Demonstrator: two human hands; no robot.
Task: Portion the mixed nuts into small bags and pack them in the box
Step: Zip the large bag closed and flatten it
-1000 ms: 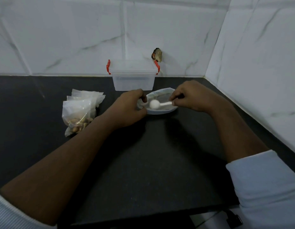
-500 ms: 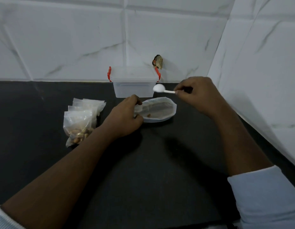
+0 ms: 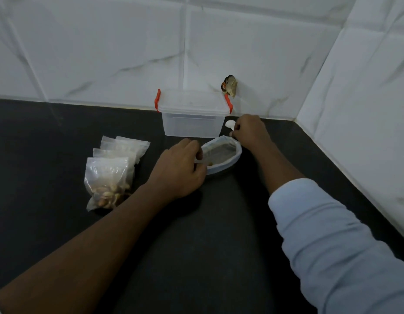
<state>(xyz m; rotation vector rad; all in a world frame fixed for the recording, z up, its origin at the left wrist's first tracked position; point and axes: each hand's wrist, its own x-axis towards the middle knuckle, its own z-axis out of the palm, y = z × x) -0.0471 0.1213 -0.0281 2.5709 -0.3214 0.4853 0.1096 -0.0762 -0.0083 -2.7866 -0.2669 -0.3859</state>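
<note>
A large clear bag [image 3: 222,155] with its rim rolled down lies open on the dark counter, a few nuts at its near edge. My left hand [image 3: 180,168] pinches its left rim. My right hand [image 3: 249,131] is behind the bag, low near the counter, gripping a white plastic spoon [image 3: 230,124] whose bowl points left. A pile of small clear bags [image 3: 115,168] lies to the left; the front one holds mixed nuts. The clear plastic box [image 3: 192,116] with red latches stands lidded against the back wall.
White marble-look tiled walls meet in a corner at the right. A small brown thing [image 3: 229,87] sticks to the back wall behind the box. The black counter [image 3: 185,234] stretches toward me.
My right hand lifted the spoon out of the big bag and carried it back and down to the right of the box. My left hand stayed on the bag's rim.
</note>
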